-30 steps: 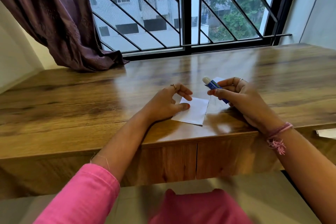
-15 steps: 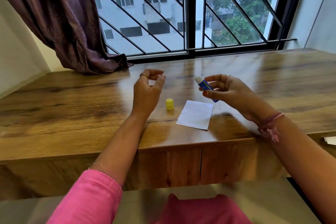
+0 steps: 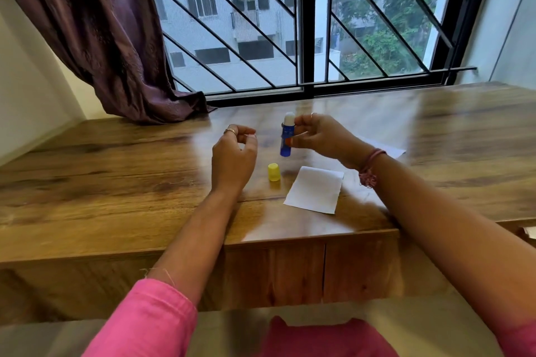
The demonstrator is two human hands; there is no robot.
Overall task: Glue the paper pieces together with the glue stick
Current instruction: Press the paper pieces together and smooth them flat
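- I have the glue stick (image 3: 287,136) in my right hand (image 3: 322,136), pinched between thumb and fingers. It is uncapped, held close to upright, white tip at the top and base pointing down at the counter (image 3: 116,182).
- My left hand (image 3: 233,159) is raised over the counter, fingers loosely curled, holding nothing that I can make out. It sits just left of the stick, level with the right hand.
- The cap (image 3: 273,172) stands on the counter between the two hands, below the stick and a little nearer the left hand.
- The relation that matters: the paper (image 3: 314,190) lies flat below my right hand and nearer to me, almost under that wrist. Its near edge is close to the counter's front edge.
- A second paper (image 3: 388,149) shows partly beyond my right wrist, on the far right side; most of it is hidden by the arm.
- Judgement: the right hand is the nearer one to the paper, so it should carry the glue. The stick's long axis now runs vertical with the tip away from the sheet, so I would need to tip it over, tip downward, while drawing the hand back toward me.
- The left hand looks free to come right past the cap and pin the paper flat.
- Risk, as I read it: the sheet is loose and may slide under the stroke, and the cap sits in the left hand's way.
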